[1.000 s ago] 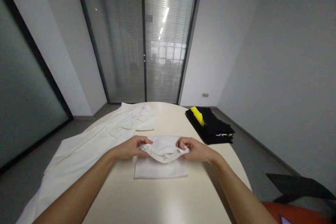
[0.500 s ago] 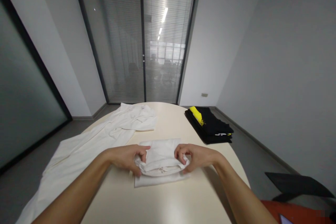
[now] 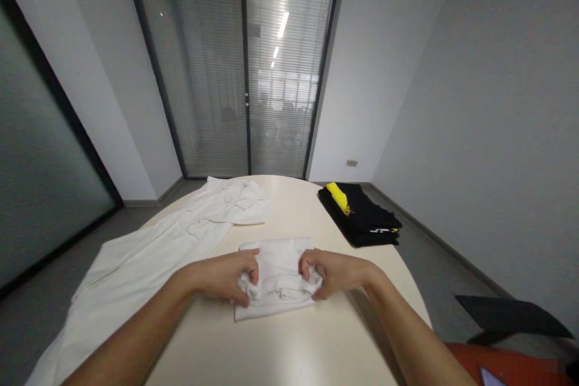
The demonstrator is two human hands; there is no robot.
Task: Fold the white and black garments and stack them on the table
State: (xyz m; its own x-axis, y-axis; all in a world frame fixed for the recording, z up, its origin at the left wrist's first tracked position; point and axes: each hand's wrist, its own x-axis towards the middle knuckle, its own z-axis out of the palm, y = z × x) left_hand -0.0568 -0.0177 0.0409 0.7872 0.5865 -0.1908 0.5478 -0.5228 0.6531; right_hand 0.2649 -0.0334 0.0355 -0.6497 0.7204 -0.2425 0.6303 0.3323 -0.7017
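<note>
A small white garment, partly folded, lies on the cream oval table in front of me. My left hand is closed on its left side, fingers curled into the bunched cloth. At the right side, my right hand grips the cloth the same way. Between the two hands the fabric is gathered into a thick fold, and a flat layer shows below it toward me.
A large white garment is spread over the table's left side and hangs off the edge. A folded black stack with a yellow patch sits at the far right. A dark chair and an orange surface are at the lower right.
Both hands have brought the far fold of the white garment toward me and down, and have moved closer together, bunching the cloth more tightly.
</note>
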